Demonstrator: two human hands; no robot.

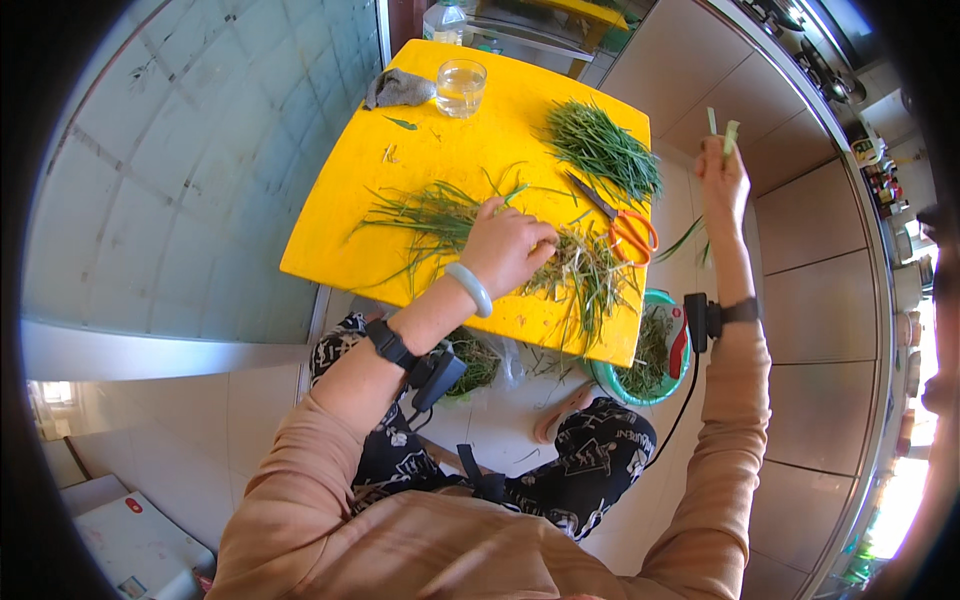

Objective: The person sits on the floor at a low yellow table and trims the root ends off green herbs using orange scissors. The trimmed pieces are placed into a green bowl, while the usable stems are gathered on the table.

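My left hand [508, 246] rests over a loose heap of long green leafy stalks [439, 214] on a yellow table [337, 217]. Its fingers are partly bent, and whether they pinch a stalk is hidden. Withered trimmings [581, 274] lie right beside it. Past the table's right edge, my right hand [724, 180] is raised and closed around a few green stalks [730, 137]; their pale ends stick out above, and thin leaves dangle below the wrist. Orange-handled scissors [632, 236] lie with blades slightly apart near a neat green bunch [600, 142].
A glass of clear liquid [461, 90] stands beside a grey cloth [401, 88] at the far side. Below the right corner, a green basin [651, 397] holds plant waste. More greens [472, 364] lie under the near edge. Cabinets [814, 300] line the right; a glass panel [202, 187] stands left.
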